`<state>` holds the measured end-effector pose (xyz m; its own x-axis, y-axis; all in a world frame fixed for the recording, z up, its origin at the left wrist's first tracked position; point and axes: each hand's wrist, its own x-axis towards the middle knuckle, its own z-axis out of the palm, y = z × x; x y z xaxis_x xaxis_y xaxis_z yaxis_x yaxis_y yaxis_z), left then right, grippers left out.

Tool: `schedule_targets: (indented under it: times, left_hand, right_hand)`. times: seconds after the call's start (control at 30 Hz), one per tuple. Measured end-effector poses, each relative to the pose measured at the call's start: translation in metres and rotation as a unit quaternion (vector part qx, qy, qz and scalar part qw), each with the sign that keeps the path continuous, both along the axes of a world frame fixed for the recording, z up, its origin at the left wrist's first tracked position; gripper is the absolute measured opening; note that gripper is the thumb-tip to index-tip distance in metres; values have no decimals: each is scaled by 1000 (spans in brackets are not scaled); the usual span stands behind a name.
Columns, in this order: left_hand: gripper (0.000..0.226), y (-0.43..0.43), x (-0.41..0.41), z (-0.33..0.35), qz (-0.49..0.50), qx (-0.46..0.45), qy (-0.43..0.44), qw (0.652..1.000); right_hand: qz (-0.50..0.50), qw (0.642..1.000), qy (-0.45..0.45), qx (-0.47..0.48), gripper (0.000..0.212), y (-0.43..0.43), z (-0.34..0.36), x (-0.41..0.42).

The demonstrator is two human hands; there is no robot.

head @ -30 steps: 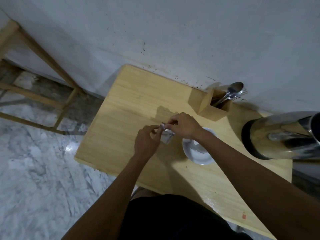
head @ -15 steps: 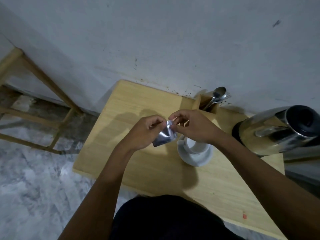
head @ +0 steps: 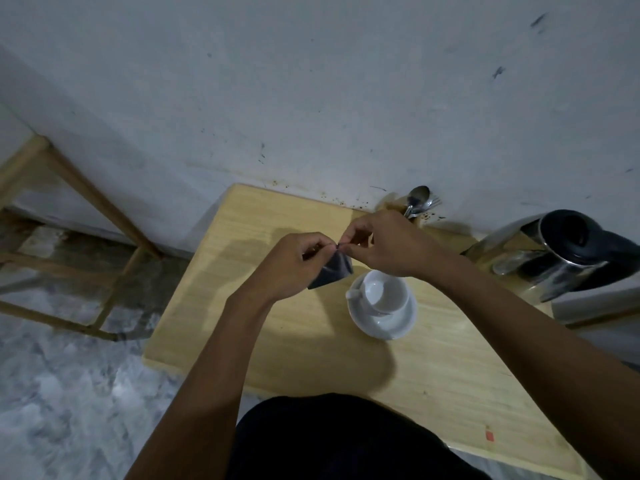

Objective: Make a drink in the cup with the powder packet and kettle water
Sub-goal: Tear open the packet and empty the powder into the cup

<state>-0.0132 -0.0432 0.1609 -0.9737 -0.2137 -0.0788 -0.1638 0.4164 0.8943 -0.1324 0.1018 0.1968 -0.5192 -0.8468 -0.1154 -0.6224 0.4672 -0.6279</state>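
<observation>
Two hands met above the wooden table (head: 311,341), both pinched on the top edge of the powder packet (head: 330,271). Thumb and forefinger of the left hand (head: 294,261) were closed on one side of that edge, those of the right hand (head: 388,244) on the other, and the silvery packet hung below them, tilted, just beside the cup (head: 384,289) and not over it. Whether the seal had started to tear could not be told.

Judged from this, the main risk was a sudden rip: foil that gave way all at once could have flung powder onto the table, since the opening sat left of the cup's mouth. A crooked tear down the side would have spilled from the wrong place when tipped.

White and apparently empty, the cup stood on its saucer (head: 381,327). Farther right, the steel kettle (head: 554,258) stood near the right forearm, where a careless elbow swing might have knocked it. Spoons (head: 419,202) stood in a holder against the wall (head: 311,98).
</observation>
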Motion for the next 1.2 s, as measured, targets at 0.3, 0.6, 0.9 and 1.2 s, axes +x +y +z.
schedule_targets:
  times: [0.3, 0.6, 0.9, 1.2]
  left_hand:
    - [22, 3, 3, 9, 17, -39, 8, 999]
    - [21, 4, 7, 15, 12, -63, 17, 998]
    - [23, 8, 8, 25, 48, -28, 62, 997]
    - [25, 6, 6, 28, 19, -54, 17, 998]
  right_hand:
    - [59, 997, 47, 17, 6, -4, 16, -3]
    - [75, 993, 79, 55, 12, -4, 24, 0]
    - [96, 988, 125, 7, 9, -2, 28, 6]
    - [103, 987, 117, 40, 11, -1, 32, 6]
